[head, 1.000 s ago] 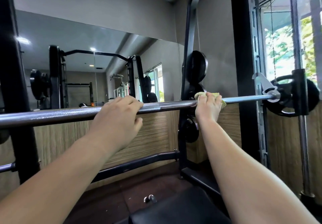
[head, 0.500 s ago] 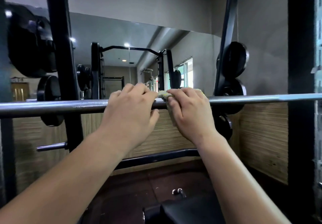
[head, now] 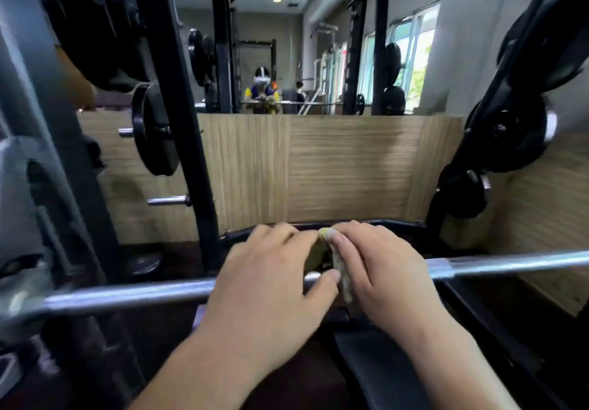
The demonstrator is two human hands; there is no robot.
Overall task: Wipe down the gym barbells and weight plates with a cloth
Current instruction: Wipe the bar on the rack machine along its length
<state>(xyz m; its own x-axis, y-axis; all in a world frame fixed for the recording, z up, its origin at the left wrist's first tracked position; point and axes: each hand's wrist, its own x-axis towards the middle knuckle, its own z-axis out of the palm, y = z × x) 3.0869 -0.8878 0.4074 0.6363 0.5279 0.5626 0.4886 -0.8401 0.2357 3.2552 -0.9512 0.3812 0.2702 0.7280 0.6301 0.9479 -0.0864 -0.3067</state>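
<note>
Head view: the chrome barbell (head: 134, 295) is lying horizontally across the lower frame w/ both hands sitting on it side by side near mid-bar. The left hand (head: 271, 285) is curling over the bar, thumb pressing against its near side, so it's wrapped closed on the barbell. The right hand (head: 387, 277) is resting just right of it, fingers folded down over a pale yellow cloth (head: 342, 277); the cloth is bunching between the two hands, against the bar, and the right hand is clamping it there. Above the barbell on the left, a black weight plate (head: 156, 130) is hanging on a peg of the black rack upright (head: 178, 116); more black plates (head: 516, 135) are stacked on the right upright, above the bar's right end. Behind the bar, a wood-grain wall panel (head: 334, 167) is running beneath a mirror (head: 287, 59). Below the bar, a black bench pad (head: 379, 368) is partly showing btw the forearms.
</note>
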